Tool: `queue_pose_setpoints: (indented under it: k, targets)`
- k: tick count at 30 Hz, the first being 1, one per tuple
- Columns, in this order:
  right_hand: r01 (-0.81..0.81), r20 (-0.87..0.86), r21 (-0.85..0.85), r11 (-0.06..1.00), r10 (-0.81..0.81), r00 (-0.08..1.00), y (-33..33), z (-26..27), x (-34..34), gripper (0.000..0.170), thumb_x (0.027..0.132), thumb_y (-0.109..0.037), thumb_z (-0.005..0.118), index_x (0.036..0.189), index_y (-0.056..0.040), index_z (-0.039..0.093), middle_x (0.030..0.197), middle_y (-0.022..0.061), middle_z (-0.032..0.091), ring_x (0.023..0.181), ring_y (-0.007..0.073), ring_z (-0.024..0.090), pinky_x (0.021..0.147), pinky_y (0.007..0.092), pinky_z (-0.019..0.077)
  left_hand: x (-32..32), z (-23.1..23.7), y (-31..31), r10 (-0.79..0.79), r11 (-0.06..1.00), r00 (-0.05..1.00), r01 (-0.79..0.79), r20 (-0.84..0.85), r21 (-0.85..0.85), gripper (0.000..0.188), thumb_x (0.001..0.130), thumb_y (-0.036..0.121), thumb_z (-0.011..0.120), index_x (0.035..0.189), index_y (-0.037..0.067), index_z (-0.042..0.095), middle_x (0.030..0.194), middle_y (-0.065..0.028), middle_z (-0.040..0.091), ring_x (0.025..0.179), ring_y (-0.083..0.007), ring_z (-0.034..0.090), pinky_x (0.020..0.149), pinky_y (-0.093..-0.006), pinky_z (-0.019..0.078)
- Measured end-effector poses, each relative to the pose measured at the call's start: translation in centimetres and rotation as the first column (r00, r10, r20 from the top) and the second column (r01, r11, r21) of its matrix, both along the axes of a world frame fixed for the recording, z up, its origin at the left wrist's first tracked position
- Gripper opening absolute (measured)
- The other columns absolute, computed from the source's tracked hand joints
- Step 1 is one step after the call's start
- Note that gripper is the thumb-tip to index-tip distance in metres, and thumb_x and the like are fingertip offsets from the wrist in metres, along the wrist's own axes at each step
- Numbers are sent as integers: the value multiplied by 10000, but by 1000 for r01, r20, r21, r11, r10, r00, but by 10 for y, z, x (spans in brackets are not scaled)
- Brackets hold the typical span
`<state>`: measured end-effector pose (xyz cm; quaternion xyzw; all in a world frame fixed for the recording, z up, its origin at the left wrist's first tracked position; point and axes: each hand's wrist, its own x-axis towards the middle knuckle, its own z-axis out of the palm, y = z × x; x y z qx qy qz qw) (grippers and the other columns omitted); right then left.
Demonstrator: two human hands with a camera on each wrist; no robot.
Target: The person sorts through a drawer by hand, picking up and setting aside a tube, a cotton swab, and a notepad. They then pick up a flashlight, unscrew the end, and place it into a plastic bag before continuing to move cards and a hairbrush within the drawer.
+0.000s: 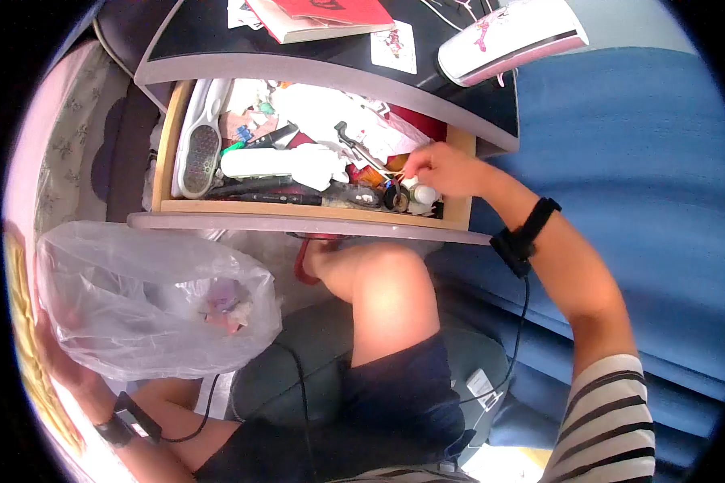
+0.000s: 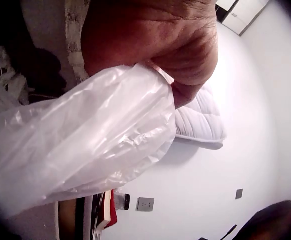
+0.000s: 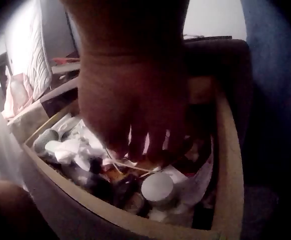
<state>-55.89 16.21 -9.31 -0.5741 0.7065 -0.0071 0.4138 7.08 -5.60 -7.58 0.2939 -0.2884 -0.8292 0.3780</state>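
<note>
My left hand (image 2: 155, 45) grips the rim of a translucent plastic bag (image 1: 153, 266), in the head view at lower left. Inside it show crumpled purple and pink scraps (image 1: 227, 299). Over the right front of a pulled-out wooden drawer (image 1: 314, 212), my right hand (image 1: 447, 169) has its fingers curled downward. At its fingertips is a thin pale strand (image 3: 128, 165), pinched between thumb and finger. Just under that hand stand a white round-capped bottle (image 3: 158, 187) and a dark ring-shaped roll (image 1: 395, 196). The right thumb is largely hidden in the wrist view.
The drawer also holds a white-and-grey handled device (image 1: 200, 153), crumpled white tissue (image 1: 322, 167), a black razor-like tool (image 1: 354, 143) and papers. On the desktop above lie a red book (image 1: 322, 18), a card (image 1: 394, 48) and a white cylinder (image 1: 511, 42). Blue curtain (image 1: 620, 177) hangs right.
</note>
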Motion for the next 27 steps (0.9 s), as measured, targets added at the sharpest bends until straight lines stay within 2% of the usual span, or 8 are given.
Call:
queue_pose_setpoints:
  k: [3, 7, 11, 15, 19, 23, 25, 27]
  targets:
    - [53, -424, 53, 997, -26, 905, -9, 14, -3, 177, 755, -52, 517, 885, -74, 636, 982, 101, 613, 879, 240, 579, 778, 326, 451, -23, 13, 3, -146, 989, 984, 144, -102, -28, 433, 875, 256, 482, 1249, 37, 462, 1283, -124, 458, 1151, -239, 447, 967, -401, 376]
    - [-207, -272, -278, 938, 130, 953, -8, -7, -6, 265, 762, -76, 507, 1004, -109, 610, 1224, 187, 452, 1050, 295, 511, 877, 331, 408, -29, 15, 2, -151, 988, 983, 148, -100, -35, 444, 876, 251, 478, 1255, 21, 447, 1276, -124, 462, 1145, -224, 451, 964, -379, 381]
    - [50, 57, 35, 998, -52, 997, -34, 34, 21, 304, 799, -153, 527, 1085, -62, 578, 1259, 203, 418, 1120, 300, 462, 941, 332, 362, -10, 4, -1, 72, 997, 995, -71, 72, -21, 449, 874, 251, 478, 1258, 20, 443, 1270, -122, 467, 1132, -221, 463, 949, -373, 397]
    - [60, -475, 14, 998, -46, 879, -13, 25, 12, 228, 788, -201, 583, 957, -49, 577, 1044, 166, 563, 928, 321, 556, 829, 384, 423, 2, 0, -3, 166, 986, 973, -163, 159, -32, 454, 872, 252, 478, 1260, 19, 438, 1263, -121, 472, 1119, -218, 474, 935, -367, 414]
    - [-10, -602, -188, 982, -107, 791, 21, 15, -1, 116, 769, -118, 572, 874, -71, 556, 984, 129, 591, 887, 308, 587, 775, 421, 469, -3, 0, -1, 204, 979, 953, -201, 224, -35, 459, 870, 252, 478, 1262, 18, 433, 1256, -119, 477, 1106, -215, 485, 921, -361, 430]
    - [-174, -620, 37, 984, 159, 768, 26, 4, -10, 172, 786, -171, 567, 937, -90, 578, 979, 104, 602, 912, 290, 591, 756, 419, 485, 4, -4, -5, 166, 985, 956, -171, 243, -1, 464, 868, 252, 477, 1265, 17, 429, 1249, -118, 482, 1094, -212, 496, 906, -355, 447]
    - [-52, -583, 106, 993, 104, 805, 10, 13, 8, 261, 760, -252, 614, 969, -98, 597, 960, 122, 618, 934, 289, 588, 765, 406, 485, 7, -6, -11, 43, 999, 981, -40, 189, -16, 463, 867, 253, 483, 1263, 20, 430, 1248, -120, 480, 1094, -220, 495, 911, -370, 453]
    - [145, -533, 107, 984, -67, 844, 1, 1, 6, 309, 728, -286, 651, 971, -100, 606, 944, 132, 625, 937, 294, 588, 770, 400, 485, -3, -1, -4, 104, 994, 961, -90, 255, -66, 451, 872, 243, 476, 1263, 22, 431, 1255, -124, 472, 1097, -228, 493, 906, -380, 463]
